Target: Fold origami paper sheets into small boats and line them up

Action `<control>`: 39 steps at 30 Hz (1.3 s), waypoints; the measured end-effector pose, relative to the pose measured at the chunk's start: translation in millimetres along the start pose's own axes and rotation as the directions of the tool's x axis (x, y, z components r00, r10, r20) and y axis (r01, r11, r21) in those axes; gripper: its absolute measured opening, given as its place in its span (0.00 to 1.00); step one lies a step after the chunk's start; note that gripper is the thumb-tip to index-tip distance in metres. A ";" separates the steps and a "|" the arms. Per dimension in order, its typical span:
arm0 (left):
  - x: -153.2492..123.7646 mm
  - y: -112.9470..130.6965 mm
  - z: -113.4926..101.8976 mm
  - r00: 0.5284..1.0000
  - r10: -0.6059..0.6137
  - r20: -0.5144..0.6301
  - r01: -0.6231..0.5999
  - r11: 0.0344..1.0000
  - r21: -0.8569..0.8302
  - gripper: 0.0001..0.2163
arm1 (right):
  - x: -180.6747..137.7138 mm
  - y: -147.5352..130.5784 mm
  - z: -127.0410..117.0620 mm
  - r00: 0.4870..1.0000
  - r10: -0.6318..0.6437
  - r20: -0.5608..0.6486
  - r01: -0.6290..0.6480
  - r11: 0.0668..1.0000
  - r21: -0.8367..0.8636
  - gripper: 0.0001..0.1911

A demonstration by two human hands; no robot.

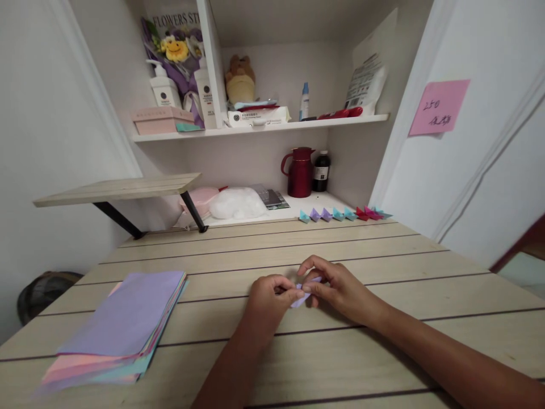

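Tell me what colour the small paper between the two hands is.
Lilac; the small paper shows best in the head view.

- My left hand (272,292) and right hand (336,287) meet over the pale wooden plank desk (383,341), fingertips pinching a small folded piece of lilac paper (303,295) between them.
- A stack of pastel paper sheets (119,326), lilac on top, lies to my left.
- A row of small folded paper pieces in teal, purple and red (340,214) sits at the desk's far edge.
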State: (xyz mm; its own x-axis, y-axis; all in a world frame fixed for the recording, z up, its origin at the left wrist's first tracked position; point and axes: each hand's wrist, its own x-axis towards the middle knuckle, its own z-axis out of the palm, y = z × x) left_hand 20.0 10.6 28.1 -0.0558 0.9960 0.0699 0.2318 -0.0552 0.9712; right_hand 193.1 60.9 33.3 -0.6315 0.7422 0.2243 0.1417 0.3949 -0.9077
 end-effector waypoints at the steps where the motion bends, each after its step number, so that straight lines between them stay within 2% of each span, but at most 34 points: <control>1: -0.3 0.4 -0.5 1.000 -0.003 0.004 0.003 1.000 -0.006 0.06 | -0.1 -0.1 0.3 1.000 0.001 0.006 -0.001 1.000 0.001 0.06; 4: -0.4 0.8 -1.7 1.000 0.004 0.021 -0.004 1.000 -0.021 0.05 | 0.2 0.2 2.5 1.000 0.003 0.018 -0.004 1.000 0.028 0.08; 7: 1.8 0.0 -3.3 0.999 -0.015 0.044 0.019 0.996 -0.091 0.08 | 1.6 0.6 5.0 1.000 0.019 -0.022 -0.015 0.990 0.139 0.12; 11: 6.2 -2.7 -7.0 0.994 -0.094 0.050 0.105 0.950 -0.295 0.13 | 3.2 0.2 5.2 0.989 0.058 -0.138 -0.006 0.936 0.353 0.18; 14: 7.1 -2.2 -9.7 0.995 -0.098 -0.027 0.070 0.850 -0.522 0.14 | 4.1 2.1 5.3 0.961 0.162 -0.226 -0.039 0.883 0.468 0.20; 16: 6.2 -0.3 -10.9 0.992 -0.099 -0.080 0.025 0.772 -0.636 0.13 | 5.6 4.8 7.8 0.952 0.227 -0.204 -0.087 0.843 0.530 0.16; 19: 3.9 2.7 -11.4 0.990 -0.110 -0.091 0.011 0.690 -0.724 0.13 | 8.1 6.6 14.5 0.976 0.194 -0.101 -0.115 0.847 0.519 0.21; 21: 2.6 4.1 -10.5 0.990 -0.115 -0.082 0.016 0.671 -0.741 0.13 | 7.9 4.3 18.8 0.988 0.136 -0.067 -0.087 0.872 0.483 0.24; 24: 1.2 5.9 -5.6 0.995 -0.082 -0.049 0.022 0.696 -0.718 0.13 | 3.2 -3.3 21.9 0.999 0.027 -0.040 -0.010 0.925 0.381 0.24; 28: -1.2 7.9 6.5 0.997 0.014 0.079 0.043 0.736 -0.675 0.12 | -4.3 -11.3 22.4 0.997 -0.076 0.018 0.070 0.972 0.223 0.21; 30: -2.5 7.5 12.5 0.993 0.030 0.110 0.051 0.747 -0.663 0.12 | -5.4 -11.7 23.2 0.996 -0.088 0.028 0.081 0.975 0.206 0.19; 34: -2.6 3.3 20.1 0.996 0.037 0.082 0.020 0.793 -0.609 0.11 | -4.0 -6.8 26.1 0.997 -0.075 -0.010 0.075 0.980 0.185 0.16; 39: 4.9 -8.7 22.0 1.000 0.015 0.017 -0.003 0.827 -0.563 0.15 | -4.1 1.2 28.3 0.999 0.022 -0.035 -0.012 0.964 0.267 0.19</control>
State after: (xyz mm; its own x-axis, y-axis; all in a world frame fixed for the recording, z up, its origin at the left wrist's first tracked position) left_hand 39.1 17.5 15.1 -0.0359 0.9961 0.0811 -0.3545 -0.0885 0.9308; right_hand 174.3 43.1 21.2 -0.6012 0.7691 0.2168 -0.0601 0.2271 -0.9720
